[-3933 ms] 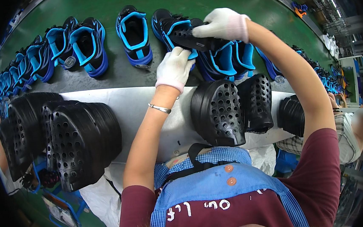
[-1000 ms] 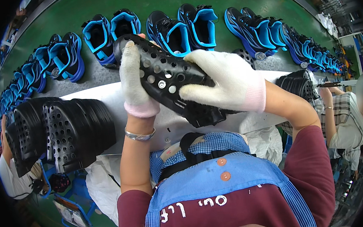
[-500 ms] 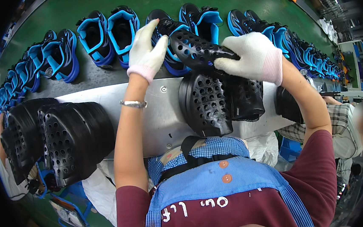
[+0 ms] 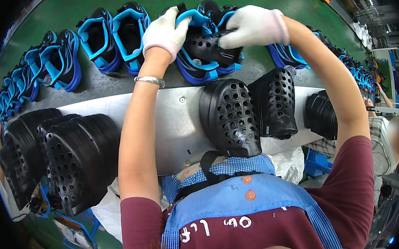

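Holding: the right hand (image 4: 250, 27), in a white knit glove with pink cuff, has its fingers closed on one end of a black, perforated, moulded-plastic insert (image 4: 205, 47).

Location of insert: over the open mouth of a black low-cut shoe with bright-blue lining and blue-violet sole (image 4: 196, 77), tilted, its wide end toward the left; how deep it sits cannot be told.

Left hand (image 4: 164, 34): gloved alike, at the shoe's light-blue collar edge, fingers partly bent; how firmly they pinch is hidden.

Handling, judged: light, thin-walled, springy rather than soft; glossy, so apt to slide under knit gloves; not fragile, though it may crease. Best hold: the narrow end, thumb opposite fingers, leaving the wide end free.

In the way: the lining's raised edge, and the matching black-and-blue shoe (image 4: 238, 67) pressed close on the right.

Also present:
- Nested stack of black perforated inserts (image 4: 231, 119), centre, upon a silver-grey metal ledge (image 4: 174, 126); second stack (image 4: 276, 103) just beside it.
- Larger nested stack of black inserts (image 4: 82, 157), left.
- Pair of black-and-blue shoes (image 4: 103, 65), left of the hands, on a green work surface (image 4: 69, 17).
- Blue checked cloth apron (image 4: 229, 199), near the ledge.
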Motion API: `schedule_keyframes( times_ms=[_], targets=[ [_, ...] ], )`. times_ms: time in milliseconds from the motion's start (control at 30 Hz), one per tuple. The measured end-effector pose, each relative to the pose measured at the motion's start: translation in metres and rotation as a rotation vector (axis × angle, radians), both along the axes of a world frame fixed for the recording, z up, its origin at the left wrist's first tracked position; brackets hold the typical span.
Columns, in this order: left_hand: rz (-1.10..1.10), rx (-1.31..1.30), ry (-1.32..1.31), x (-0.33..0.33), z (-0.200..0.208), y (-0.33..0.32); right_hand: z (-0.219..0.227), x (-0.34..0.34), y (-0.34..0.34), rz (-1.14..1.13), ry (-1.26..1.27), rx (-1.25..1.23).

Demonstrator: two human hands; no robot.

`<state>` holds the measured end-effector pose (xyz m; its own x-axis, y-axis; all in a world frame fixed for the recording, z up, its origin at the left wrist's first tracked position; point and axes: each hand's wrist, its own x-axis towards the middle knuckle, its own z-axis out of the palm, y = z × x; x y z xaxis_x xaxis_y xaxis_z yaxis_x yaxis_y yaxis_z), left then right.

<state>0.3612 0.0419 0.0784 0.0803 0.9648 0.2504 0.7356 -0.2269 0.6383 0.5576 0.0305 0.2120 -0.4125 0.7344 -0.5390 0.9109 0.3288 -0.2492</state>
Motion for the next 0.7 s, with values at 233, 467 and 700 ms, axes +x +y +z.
schedule_keyframes(
  times_ms=[233, 467, 700],
  targets=[
    [-0.065, -0.028, -0.133, -0.014, 0.009, -0.021, -0.052, -0.069, -0.008, 0.145, -0.22, 0.305],
    [-0.038, 0.157, -0.196, -0.018, 0.009, -0.103, -0.083, -0.085, 0.0, 0.226, -0.33, 0.374],
    [-0.29, -0.361, 0.117, 0.005, -0.004, -0.1, -0.072, -0.088, 0.002, 0.182, -0.221, 0.305]
  ],
)
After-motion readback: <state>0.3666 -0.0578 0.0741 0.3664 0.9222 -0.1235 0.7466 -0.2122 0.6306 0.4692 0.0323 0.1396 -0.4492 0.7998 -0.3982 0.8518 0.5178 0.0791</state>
